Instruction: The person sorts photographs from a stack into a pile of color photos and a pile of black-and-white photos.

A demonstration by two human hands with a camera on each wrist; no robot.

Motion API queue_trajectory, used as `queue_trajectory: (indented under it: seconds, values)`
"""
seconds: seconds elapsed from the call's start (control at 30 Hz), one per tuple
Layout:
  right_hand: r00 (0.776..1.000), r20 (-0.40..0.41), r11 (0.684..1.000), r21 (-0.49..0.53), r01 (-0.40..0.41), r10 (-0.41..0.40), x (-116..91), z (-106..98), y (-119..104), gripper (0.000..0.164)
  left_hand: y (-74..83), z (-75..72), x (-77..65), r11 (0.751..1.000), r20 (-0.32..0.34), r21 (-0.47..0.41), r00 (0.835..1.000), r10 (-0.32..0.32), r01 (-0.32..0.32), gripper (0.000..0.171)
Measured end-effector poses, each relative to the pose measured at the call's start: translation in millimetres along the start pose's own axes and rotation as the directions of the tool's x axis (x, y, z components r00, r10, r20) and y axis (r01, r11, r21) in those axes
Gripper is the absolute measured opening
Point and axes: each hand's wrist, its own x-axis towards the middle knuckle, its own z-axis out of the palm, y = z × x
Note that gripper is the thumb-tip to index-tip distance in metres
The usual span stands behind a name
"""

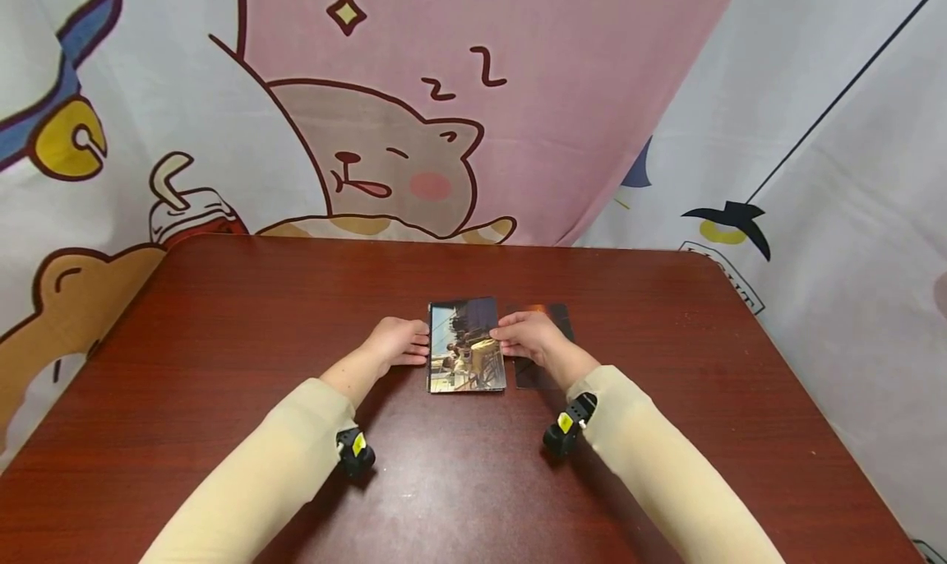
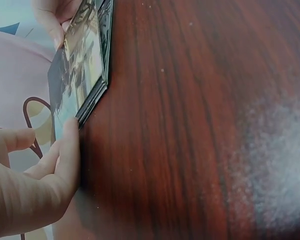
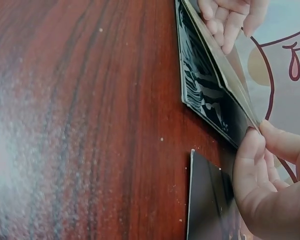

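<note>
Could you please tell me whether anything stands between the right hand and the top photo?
Nothing visible does: the right hand already pinches the right edge of the top photo. A dark card lies on the table just right of that photo, but not between it and the fingers.

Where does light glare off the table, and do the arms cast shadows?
Head view: soft glare on the wood-grain table between the cream sleeves, with darker shadows beneath them; left wrist view: broad whitish glare toward the lower right, the photo print steeply foreshortened; right wrist view: whitish glare along the left edge.
</note>
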Motion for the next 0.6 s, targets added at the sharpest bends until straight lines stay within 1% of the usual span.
queue_trajectory:
  seconds: [0.07, 0.1, 0.3, 0.43, 0.6]
  values:
    - [1.000, -0.005, 1.000, 0.000, 0.005, -0.005, 0.0, -1.1, 0.2, 0.034, 0.7, 1.1, -1.1, 1.000, -0.005, 0.007, 1.000, 0.005, -0.005, 0.043]
    - [1.000, -0.006, 1.000, 0.003, 0.007, -0.007, -0.6, -1.5, 0.1, 0.035, 1.0, 1.9, -1.5, 1.000, -0.011, 0.007, 1.000, 0.008, -0.007, 0.044]
    - [0.999, -0.021, 0.999, 0.025, 0.030, -0.029, -2.1, -3.1, 0.4, 0.025, 1.6, 6.9, -0.6, 0.999, -0.043, 0.007, 0.999, 0.034, -0.033, 0.044]
    - [0.999, -0.020, 0.998, 0.036, 0.043, -0.042, -2.5, -3.3, -0.2, 0.024, 2.6, 7.6, 0.3, 0.999, -0.027, 0.009, 0.999, 0.041, -0.040, 0.043]
    - [0.999, 0.007, 0.997, 0.067, 0.046, -0.046, -3.1, -4.7, -1.8, 0.026, 3.8, 7.5, 0.2, 0.999, -0.006, 0.006, 0.999, 0.040, -0.040, 0.043]
